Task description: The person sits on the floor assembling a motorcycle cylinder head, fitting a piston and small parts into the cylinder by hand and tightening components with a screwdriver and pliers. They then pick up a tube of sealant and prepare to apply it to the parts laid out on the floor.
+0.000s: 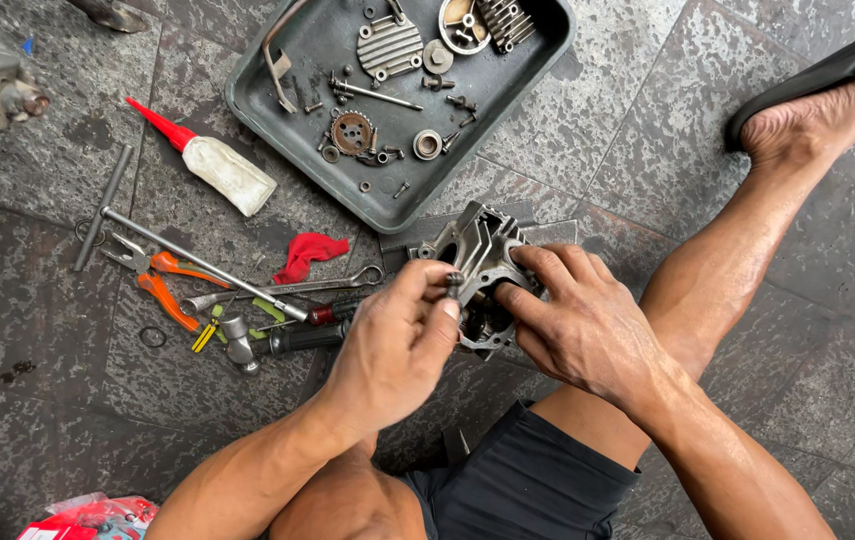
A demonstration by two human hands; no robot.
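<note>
Grease on both palms is my first worry as I watch from the head view: my left hand [402,335] pinches a small dark fastener-like piece [454,284] between thumb and fingertips, fingers closed tight on it, right at the upper edge of the grey cast engine part [482,250]. My right hand [572,320] wraps the casting from the other side, fingers curled over its rim and clamped on it, holding it just above the stone floor [747,300] in front of my knees. I judge that a slick grip could let the little piece slip, and it could drop into the casting's open cavity or roll into a floor joint, where it would be hard to spot against the mottled stone. If the casting tips in my right hand, the piece may go in crooked; I cannot tell from here whether it is seated straight. Tools crowd the space beside my left forearm: a hammer [247,345], orange-handled pliers [162,285], a long T-handle wrench [187,255] and a red rag [307,252], so a knocked elbow could scatter them. The grey parts tray [247,90] sits close behind the casting, and a dropped part could bounce among its loose pieces.
</note>
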